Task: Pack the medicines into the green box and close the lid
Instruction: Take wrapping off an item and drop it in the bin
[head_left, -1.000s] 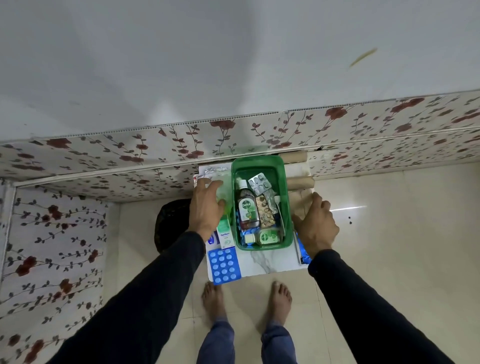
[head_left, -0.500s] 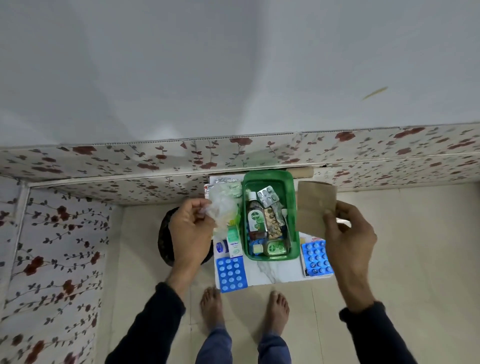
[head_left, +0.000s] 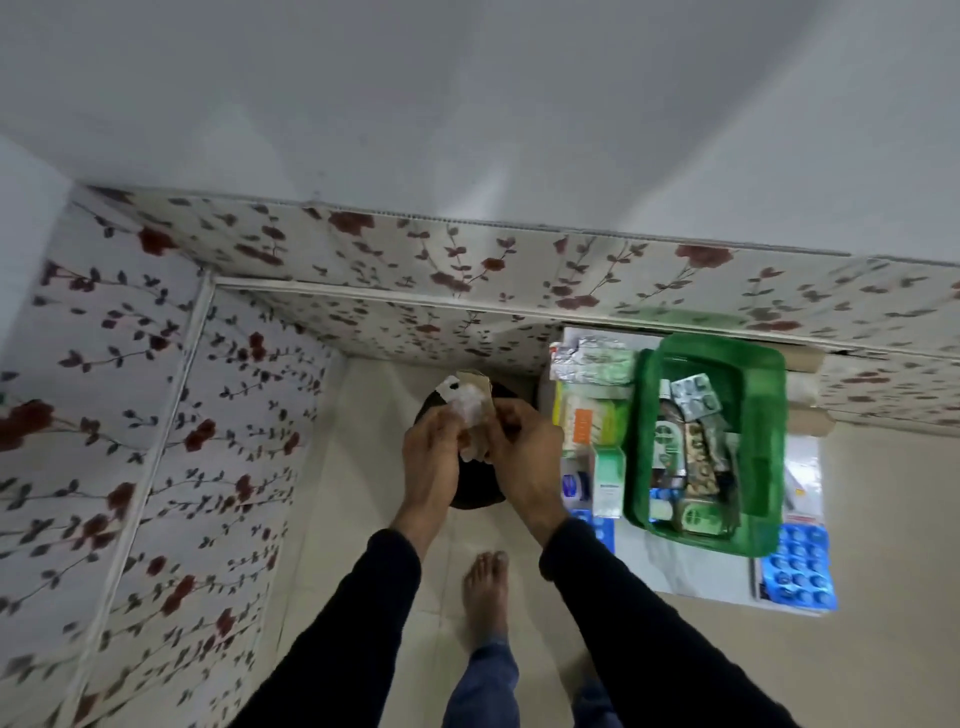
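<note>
The green box (head_left: 763, 457) stands open on a small white table (head_left: 691, 571) at the right, holding a brown bottle (head_left: 667, 441), a silver blister strip (head_left: 693, 397) and other packs. More medicine packs (head_left: 592, 415) and blue pill strips (head_left: 797, 571) lie beside it. My left hand (head_left: 431, 457) and my right hand (head_left: 524, 452) are together left of the table, both gripping a crumpled clear plastic bag (head_left: 470, 410) with a brown paper piece behind it, over a black round bin (head_left: 478, 493).
Floral wall panels run along the back and the left side. Cardboard rolls (head_left: 805, 410) lie behind the box against the wall. My bare foot (head_left: 485, 592) stands on the tiled floor below my hands.
Both hands left the table sides and came together to the left over the black bin, carrying the plastic bag and the brown paper. The view swung left.
</note>
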